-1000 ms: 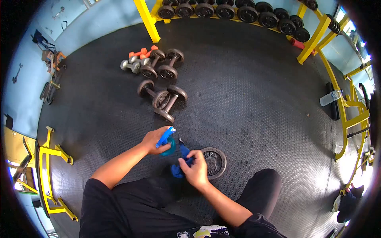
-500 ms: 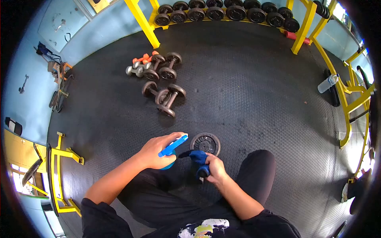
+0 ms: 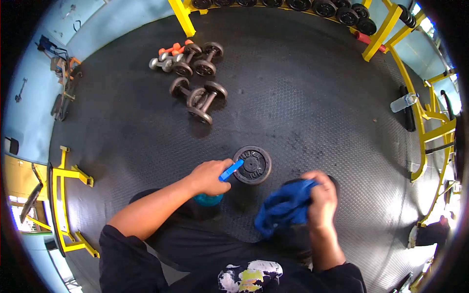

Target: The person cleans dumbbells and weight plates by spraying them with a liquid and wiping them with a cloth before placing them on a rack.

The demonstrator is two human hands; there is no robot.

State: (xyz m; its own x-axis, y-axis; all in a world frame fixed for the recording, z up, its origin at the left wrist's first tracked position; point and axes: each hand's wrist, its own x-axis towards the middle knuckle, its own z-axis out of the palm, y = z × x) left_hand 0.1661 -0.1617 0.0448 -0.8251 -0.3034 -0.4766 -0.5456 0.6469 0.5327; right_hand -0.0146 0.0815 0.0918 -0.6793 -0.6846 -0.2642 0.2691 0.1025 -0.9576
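My left hand (image 3: pixel 211 177) is closed around a spray bottle with a blue trigger head (image 3: pixel 231 170) and a teal body (image 3: pixel 208 199). Its nozzle end points at a round dark weight (image 3: pixel 252 166) with raised lettering, lying just beyond on the floor; whether a handle sits beneath it is not visible. Off to the right, my right hand (image 3: pixel 321 198) grips a bunched blue cloth (image 3: pixel 286 205), which hangs over my lap and is slightly blurred.
Brown dumbbells (image 3: pixel 207 101), grey dumbbells (image 3: pixel 163 62) and orange dumbbells (image 3: pixel 175 48) lie ahead on the black rubber floor (image 3: pixel 278 112). A rack of dumbbells (image 3: pixel 298 4) lines the back. Yellow frames (image 3: pixel 401 73) stand at both sides, with a water bottle (image 3: pixel 404 102) at right.
My right hand has swung right, away from the weight, and the cloth has spread out. The spray bottle's head is now at the weight's left edge. The view has tilted down.
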